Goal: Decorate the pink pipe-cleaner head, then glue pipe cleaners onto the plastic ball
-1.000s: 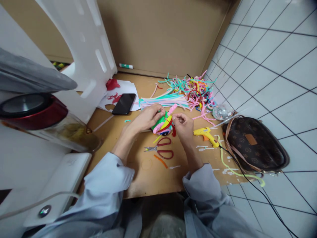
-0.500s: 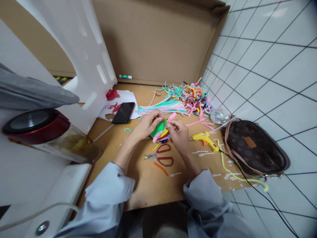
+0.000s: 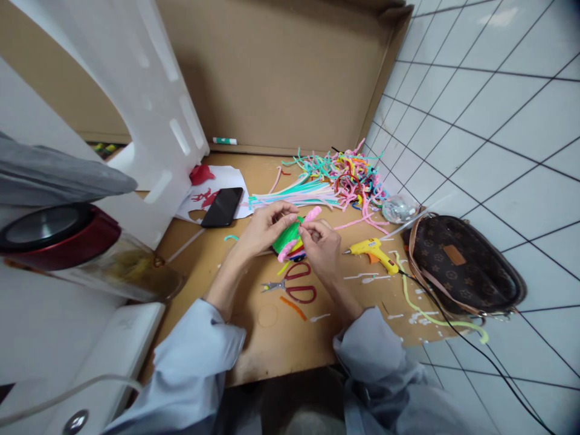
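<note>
We find both hands meeting over the middle of the brown wooden table [image 3: 272,344], just above it. The left hand [image 3: 263,228] has its grip closed round the left side of a small craft bundle of green, pink and yellow fuzzy pipe cleaners [image 3: 286,240]. The right hand [image 3: 324,249] comes in from the right, and its fingertips [image 3: 304,228] pinch the lower end of a short pink fuzzy pipe-cleaner stub [image 3: 312,213]. That stub rises from the top of the bundle. Its long axis slants up and away from us to the right, toward the loose heap of coloured pipe cleaners [image 3: 338,178]. The right hand is the nearer one to the stub. Red-handled scissors [image 3: 295,284] lie just below the hands, and a yellow hot-glue gun [image 3: 372,251] lies near the right hand.
</note>
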A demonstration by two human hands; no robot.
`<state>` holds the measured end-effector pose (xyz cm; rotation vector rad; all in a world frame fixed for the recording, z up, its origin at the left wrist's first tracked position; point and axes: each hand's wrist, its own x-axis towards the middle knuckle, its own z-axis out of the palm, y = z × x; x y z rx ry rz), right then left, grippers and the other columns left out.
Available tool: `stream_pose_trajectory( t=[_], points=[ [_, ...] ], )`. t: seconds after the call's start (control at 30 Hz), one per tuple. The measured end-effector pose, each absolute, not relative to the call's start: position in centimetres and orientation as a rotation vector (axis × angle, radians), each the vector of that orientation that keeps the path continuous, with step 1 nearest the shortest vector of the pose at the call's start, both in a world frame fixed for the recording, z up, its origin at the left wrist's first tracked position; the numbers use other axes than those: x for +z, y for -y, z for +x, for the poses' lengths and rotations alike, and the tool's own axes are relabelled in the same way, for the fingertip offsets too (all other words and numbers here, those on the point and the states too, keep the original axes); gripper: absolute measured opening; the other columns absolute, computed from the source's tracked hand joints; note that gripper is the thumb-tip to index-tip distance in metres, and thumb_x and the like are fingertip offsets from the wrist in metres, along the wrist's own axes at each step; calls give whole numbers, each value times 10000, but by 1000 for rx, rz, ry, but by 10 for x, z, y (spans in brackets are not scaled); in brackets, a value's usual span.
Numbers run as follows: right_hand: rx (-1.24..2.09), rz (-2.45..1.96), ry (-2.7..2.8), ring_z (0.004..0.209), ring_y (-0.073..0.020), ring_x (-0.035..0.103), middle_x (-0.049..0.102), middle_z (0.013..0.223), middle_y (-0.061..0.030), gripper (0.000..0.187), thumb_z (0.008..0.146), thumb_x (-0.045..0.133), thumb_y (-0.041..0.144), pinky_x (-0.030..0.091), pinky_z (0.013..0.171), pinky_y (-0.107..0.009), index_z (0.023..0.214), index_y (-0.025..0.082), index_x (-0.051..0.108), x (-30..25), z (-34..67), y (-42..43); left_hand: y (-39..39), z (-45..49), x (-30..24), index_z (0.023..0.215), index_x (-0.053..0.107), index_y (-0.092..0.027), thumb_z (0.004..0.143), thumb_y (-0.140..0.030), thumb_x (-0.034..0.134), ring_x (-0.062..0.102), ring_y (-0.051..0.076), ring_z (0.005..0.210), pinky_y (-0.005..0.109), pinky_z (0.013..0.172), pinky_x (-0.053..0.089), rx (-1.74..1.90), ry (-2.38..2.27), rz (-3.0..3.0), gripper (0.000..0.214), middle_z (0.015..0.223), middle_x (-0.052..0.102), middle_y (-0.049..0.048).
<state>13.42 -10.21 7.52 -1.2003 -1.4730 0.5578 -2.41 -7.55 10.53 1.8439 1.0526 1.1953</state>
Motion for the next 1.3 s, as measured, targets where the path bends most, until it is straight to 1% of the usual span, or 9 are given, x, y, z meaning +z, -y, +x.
stream_pose_trajectory(
  t=[0.13,0.2,0.37,0.6,0.8,0.9,1.03,1.1,1.3],
  points=[
    [552,-1213,1469,661,-151,537,599,722,-3,124,813,623,300,452,651,-285,761,214,696,73,134,101,77,-25,106,825,705,-156,799,-451,641,471,124,573,252,549,364,1080,-1152,1901,304,631,582,-8],
    [549,-1210,1480,670,-152,541,599,726,-5,131,815,619,301,452,651,-284,760,211,696,73,135,101,78,-23,107,809,718,-162,779,-444,663,421,114,537,248,518,317,1048,-1162,1917,289,575,538,-25],
    [650,-1139,1490,678,-144,563,635,781,-15,175,830,599,341,471,663,-278,805,207,710,75,140,97,76,-20,105,791,699,-162,790,-449,657,541,141,660,263,617,415,1136,-1096,1911,290,743,668,22],
    [787,-1126,1207,679,-145,600,675,771,-19,244,787,604,416,506,650,-274,817,188,685,86,151,87,64,-23,97,790,586,-179,814,-428,611,437,112,587,242,562,352,1209,-1160,1796,252,658,517,-28],
    [848,-1125,1064,702,-133,576,608,689,12,239,774,618,414,480,645,-248,748,178,643,84,158,77,56,-37,90,787,563,-191,810,-414,637,472,114,608,238,574,377,1285,-1202,1668,236,686,539,-23],
    [929,-1112,999,670,-122,539,573,653,27,241,754,647,415,457,628,-242,721,176,634,80,158,74,51,-43,83,798,577,-192,767,-442,694,499,104,609,227,584,404,1352,-1202,1547,278,712,592,-17],
    [977,-1047,933,638,-111,514,571,625,40,241,703,686,408,451,649,-250,697,173,636,73,157,71,43,-46,72,751,584,-177,644,-491,790,547,103,625,219,603,441,1485,-1168,1354,391,720,645,-1],
    [995,-1034,921,633,-112,516,579,625,40,248,697,696,413,449,657,-255,695,172,638,70,156,70,39,-46,68,730,595,-168,597,-479,825,551,97,615,213,597,440,1534,-1149,1270,409,709,652,0],
    [1050,-1050,942,616,-113,549,608,630,34,185,738,662,351,457,658,-253,697,172,642,68,152,69,31,-47,59,709,591,-159,628,-401,838,549,83,579,205,579,431,1594,-1127,1131,355,689,652,-9]
  ],
)
